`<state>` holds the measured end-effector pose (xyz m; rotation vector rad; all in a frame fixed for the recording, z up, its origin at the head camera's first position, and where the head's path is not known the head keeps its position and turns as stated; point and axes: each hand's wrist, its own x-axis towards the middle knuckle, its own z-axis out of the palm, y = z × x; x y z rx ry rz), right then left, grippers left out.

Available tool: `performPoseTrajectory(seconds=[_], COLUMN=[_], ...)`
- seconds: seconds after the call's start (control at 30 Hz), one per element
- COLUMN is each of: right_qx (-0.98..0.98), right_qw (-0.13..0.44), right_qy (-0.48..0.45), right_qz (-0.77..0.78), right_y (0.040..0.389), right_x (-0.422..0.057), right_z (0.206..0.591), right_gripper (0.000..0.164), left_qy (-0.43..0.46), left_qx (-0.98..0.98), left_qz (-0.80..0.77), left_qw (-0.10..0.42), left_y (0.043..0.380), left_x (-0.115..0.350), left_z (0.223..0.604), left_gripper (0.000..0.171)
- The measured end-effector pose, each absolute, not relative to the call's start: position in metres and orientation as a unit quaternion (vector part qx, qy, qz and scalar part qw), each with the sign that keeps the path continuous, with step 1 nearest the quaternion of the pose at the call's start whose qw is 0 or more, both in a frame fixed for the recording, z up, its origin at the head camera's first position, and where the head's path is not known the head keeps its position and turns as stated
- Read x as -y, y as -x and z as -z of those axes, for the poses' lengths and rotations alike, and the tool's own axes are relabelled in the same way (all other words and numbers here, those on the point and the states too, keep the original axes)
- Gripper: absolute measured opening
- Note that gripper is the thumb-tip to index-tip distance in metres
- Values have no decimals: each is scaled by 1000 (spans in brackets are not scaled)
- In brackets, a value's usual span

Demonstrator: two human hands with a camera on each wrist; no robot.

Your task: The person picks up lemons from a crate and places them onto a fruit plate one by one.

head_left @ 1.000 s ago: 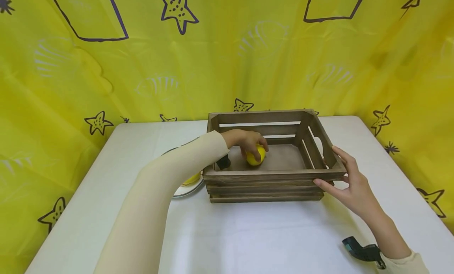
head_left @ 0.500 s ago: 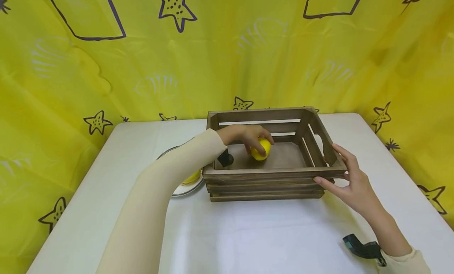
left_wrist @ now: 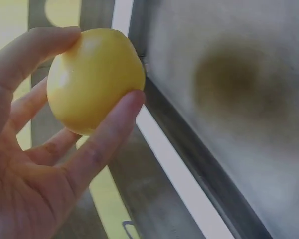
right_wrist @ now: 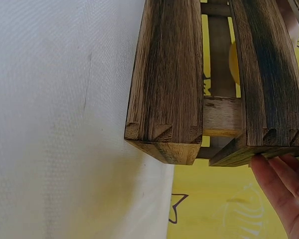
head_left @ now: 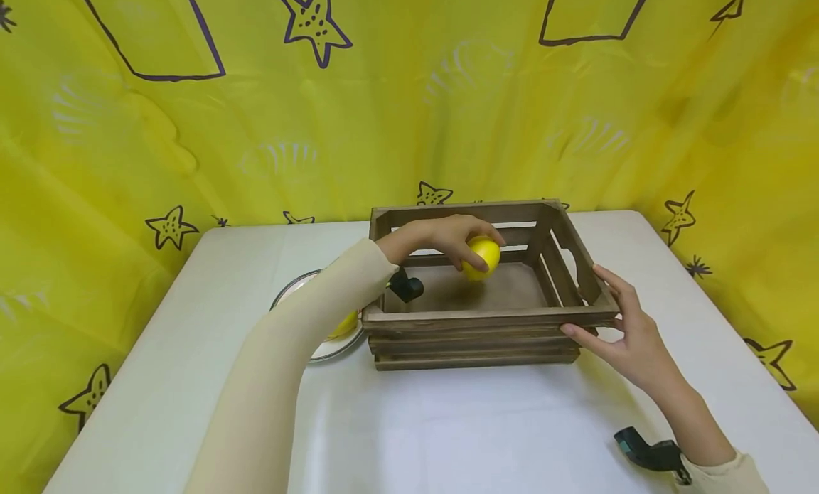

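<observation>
A dark wooden slatted crate [head_left: 476, 322] stands in the middle of the white table [head_left: 448, 423]. My left hand [head_left: 451, 239] reaches into it and grips a yellow lemon [head_left: 483, 257], which hangs above the crate floor. The left wrist view shows the fingers and thumb curled round the lemon [left_wrist: 93, 79], with the crate floor [left_wrist: 239, 99] behind. My right hand [head_left: 617, 323] rests with straight fingers against the crate's front right corner; the right wrist view shows its fingertips [right_wrist: 281, 191] touching the crate [right_wrist: 169, 84] there.
A plate [head_left: 316, 323] with something yellow on it lies left of the crate, partly behind my left sleeve. A yellow star-patterned curtain [head_left: 256, 110] closes off the back and sides. Black wrist mounts [head_left: 649, 453] show near both hands.
My left hand has lifted the lemon off the crate floor and carried it up and a little to the right. The right hand has stayed at the crate corner.
</observation>
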<state>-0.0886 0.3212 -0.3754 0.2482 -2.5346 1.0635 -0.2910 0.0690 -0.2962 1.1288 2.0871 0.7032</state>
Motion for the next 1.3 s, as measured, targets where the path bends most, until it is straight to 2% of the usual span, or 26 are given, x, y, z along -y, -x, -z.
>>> performPoseTrajectory(seconds=[0.5, 0.7, 0.8, 1.13, 1.3], right_qx=[892, 892, 892, 894, 894], right_qw=[194, 193, 193, 188, 190], right_qy=[-103, -108, -108, -109, -107], right_qz=[-396, -395, -394, -393, -391], right_y=[89, 89, 90, 92, 91], right_x=[-316, -317, -318, -320, -321], right_z=[379, 377, 377, 378, 378], right_gripper=[100, 100, 101, 102, 102], left_qy=[-451, -484, -478, -492, -509], left_qx=[-756, -750, -752, -759, -733], left_qz=[-380, -397, -407, -412, -441], left_qw=[283, 215, 200, 112, 99], left_y=[282, 273, 267, 253, 242], left_x=[-62, -58, -54, -37, -28], left_z=[280, 261, 253, 245, 242], left_gripper=[57, 54, 55, 54, 54])
